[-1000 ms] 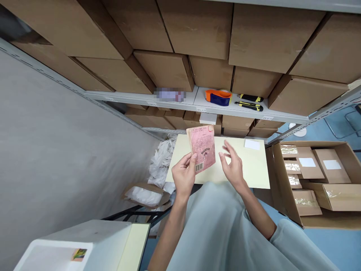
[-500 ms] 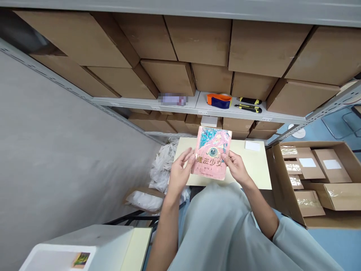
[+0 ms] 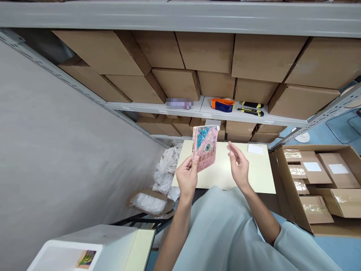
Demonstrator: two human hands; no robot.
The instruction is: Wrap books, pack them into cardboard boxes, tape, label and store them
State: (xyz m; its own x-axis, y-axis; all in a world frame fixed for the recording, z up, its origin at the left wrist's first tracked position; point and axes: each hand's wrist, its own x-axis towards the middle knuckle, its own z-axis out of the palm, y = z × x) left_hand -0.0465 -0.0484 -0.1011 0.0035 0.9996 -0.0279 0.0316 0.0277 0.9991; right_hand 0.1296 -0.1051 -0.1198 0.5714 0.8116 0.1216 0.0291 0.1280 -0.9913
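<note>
A pink paperback book (image 3: 207,154) with a blue illustrated cover is held up above the pale yellow table (image 3: 222,180). My left hand (image 3: 187,175) grips its lower left edge, thumb on the front cover. The book stands tilted, its cover turned partly to the right and its spine side showing. To the right of the book, apart from it, my right hand (image 3: 239,165) is raised with nothing in it, fingers stretched out and thumb apart. A white slip of paper (image 3: 255,149) lies on the table beyond my right hand.
A grey shelf (image 3: 194,109) with cardboard boxes holds an orange and blue tape dispenser (image 3: 222,105) and utility knives (image 3: 251,108). At right stands a large open carton (image 3: 307,222) of smaller boxes. White plastic bags (image 3: 165,169) lie by the wall; a white bin (image 3: 107,241) is lower left.
My right hand has let go of the book and moved away to the right. The book, now in my left hand alone, has turned and tilted.
</note>
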